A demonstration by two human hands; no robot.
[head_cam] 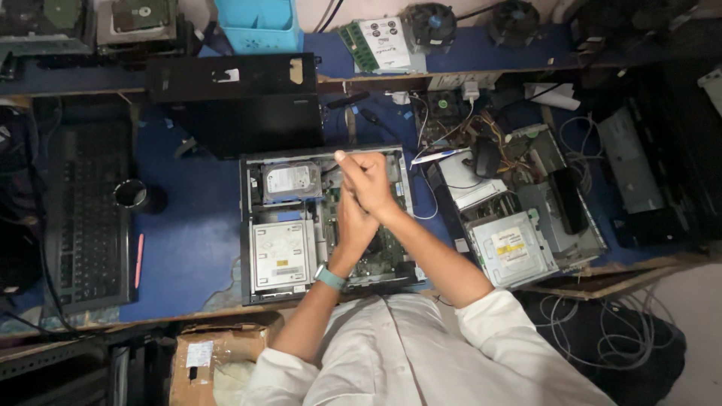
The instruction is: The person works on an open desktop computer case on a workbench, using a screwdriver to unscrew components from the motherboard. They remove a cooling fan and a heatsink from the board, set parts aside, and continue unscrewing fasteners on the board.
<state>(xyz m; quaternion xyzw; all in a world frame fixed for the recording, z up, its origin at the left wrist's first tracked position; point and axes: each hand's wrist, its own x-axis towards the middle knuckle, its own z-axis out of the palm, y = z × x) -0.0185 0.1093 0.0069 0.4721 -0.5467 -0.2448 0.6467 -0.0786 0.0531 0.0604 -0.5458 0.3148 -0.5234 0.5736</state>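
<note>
Fingers (353, 159) above open computer case (252, 225)

Blue table top (188, 248); black keyboard (86, 218) left; silver hard drive (289, 182) in open computer case (247, 225); teal wristband (329, 277); white shirt sleeves (489, 316); light-blue bin (257, 24) far.

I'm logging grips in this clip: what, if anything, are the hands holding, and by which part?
It cannot be told. The right hand lies crossed over the left hand above the open computer case, and nothing shows in either hand.
</note>
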